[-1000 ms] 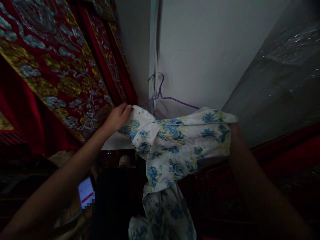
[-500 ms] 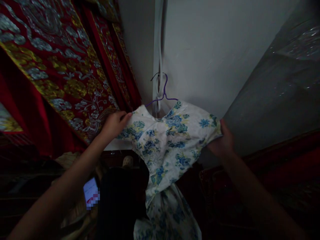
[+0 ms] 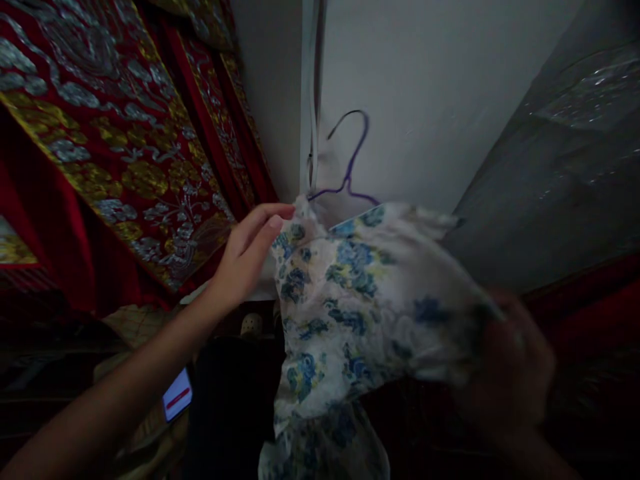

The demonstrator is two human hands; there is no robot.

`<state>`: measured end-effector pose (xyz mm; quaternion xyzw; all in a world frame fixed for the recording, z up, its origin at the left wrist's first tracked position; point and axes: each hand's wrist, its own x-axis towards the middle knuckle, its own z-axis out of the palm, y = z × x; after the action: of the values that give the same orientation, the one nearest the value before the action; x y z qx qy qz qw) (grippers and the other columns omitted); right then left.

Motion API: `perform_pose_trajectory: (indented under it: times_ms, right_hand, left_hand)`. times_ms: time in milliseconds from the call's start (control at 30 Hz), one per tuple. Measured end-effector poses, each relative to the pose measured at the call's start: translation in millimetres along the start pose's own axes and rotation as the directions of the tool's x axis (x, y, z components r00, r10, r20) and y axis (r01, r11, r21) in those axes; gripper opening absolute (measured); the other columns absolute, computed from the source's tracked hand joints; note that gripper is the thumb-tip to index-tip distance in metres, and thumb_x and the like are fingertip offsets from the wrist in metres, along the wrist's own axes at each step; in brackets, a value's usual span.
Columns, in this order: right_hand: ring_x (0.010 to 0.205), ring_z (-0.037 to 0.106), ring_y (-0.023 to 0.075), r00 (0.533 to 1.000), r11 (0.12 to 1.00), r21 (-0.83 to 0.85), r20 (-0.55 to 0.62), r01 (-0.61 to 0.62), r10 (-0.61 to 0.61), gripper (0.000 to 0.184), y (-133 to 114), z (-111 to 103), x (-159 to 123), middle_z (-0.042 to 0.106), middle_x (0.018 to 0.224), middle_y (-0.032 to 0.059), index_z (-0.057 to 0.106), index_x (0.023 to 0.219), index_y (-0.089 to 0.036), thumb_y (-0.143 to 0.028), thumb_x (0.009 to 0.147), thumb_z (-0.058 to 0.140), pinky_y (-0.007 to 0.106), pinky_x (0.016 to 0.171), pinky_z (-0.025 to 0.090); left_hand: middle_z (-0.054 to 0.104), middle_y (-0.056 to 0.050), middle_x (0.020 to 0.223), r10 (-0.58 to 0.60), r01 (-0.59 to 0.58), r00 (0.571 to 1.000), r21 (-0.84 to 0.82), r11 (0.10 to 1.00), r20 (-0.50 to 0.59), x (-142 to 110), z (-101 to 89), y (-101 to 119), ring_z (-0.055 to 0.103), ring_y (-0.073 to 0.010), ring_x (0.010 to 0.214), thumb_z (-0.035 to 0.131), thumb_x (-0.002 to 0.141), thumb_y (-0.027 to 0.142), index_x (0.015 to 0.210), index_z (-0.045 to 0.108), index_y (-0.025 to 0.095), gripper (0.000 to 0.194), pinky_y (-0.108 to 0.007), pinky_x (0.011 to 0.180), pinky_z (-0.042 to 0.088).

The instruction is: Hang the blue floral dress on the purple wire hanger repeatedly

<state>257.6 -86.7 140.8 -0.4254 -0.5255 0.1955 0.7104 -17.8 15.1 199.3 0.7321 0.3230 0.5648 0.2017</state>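
Observation:
A white dress with blue flowers [image 3: 345,313] hangs in front of me on a purple wire hanger [image 3: 349,183]. The hanger's hook stands free against the wall, its bar running into the neckline. My left hand [image 3: 255,247] pinches the dress at its left shoulder, near the end of the hanger. At the right, my right hand [image 3: 520,360] is closed on the sleeve and draws the fabric out sideways; motion blurs its fingers. The lower part of the skirt runs out of view at the bottom.
Red cloth with gold and silver embroidery [image 3: 145,160] hangs at the left. White cords [image 3: 313,100] run down the pale wall [image 3: 425,87]. Clear plastic sheeting [image 3: 575,147] covers the right side. A lit phone [image 3: 177,395] lies low at the left.
The hanger's hook has come away from the white cord and sits further right. My left hand has moved inward to the shoulder; my right hand has pulled the sleeve right and down.

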Motion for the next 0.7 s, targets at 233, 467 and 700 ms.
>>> perform_pose_trajectory:
  times_ms: [233,467,700]
  right_hand:
    - [0.068,0.067,0.0122,0.325,0.86,0.303,0.832,0.411,-0.449,0.029,3.6,49.2,-48.6,0.075,0.088,0.0035,0.064,0.118,-0.018,-0.04,0.099,0.059,0.023,0.06,0.049]
    - [0.073,0.064,0.0161,0.711,0.816,0.072,0.451,0.574,-0.54,0.007,65.3,70.6,-17.9,0.068,0.078,0.0034,0.067,0.092,-0.021,-0.017,0.09,0.063,0.028,0.068,0.05]
    - [0.103,0.068,0.0269,0.887,0.994,-0.05,0.449,-0.095,0.107,0.042,116.4,39.8,29.7,0.073,0.105,0.0091,0.075,0.096,-0.024,-0.062,0.09,0.058,0.042,0.087,0.056]
  left_hand:
    - [0.068,-0.005,0.102,-0.623,0.758,0.634,-0.526,0.385,0.458,-68.1,-7.5,42.5,0.069,-0.021,0.095,0.079,0.08,0.02,0.121,0.066,0.022,0.043,-0.037,0.09,0.054]
    - [0.056,0.006,0.078,-0.7,0.859,0.507,-0.367,0.357,0.503,-95.6,-31.1,54.6,0.039,-0.0027,0.05,0.083,0.077,0.021,0.104,0.061,0.023,0.035,-0.017,0.044,0.026]
    - [0.043,0.01,0.056,-0.651,0.709,0.703,-0.222,0.669,0.285,-64.8,-66.7,22.8,0.024,-0.003,0.04,0.085,0.072,0.033,0.087,0.055,0.023,0.035,-0.017,0.039,0.012]
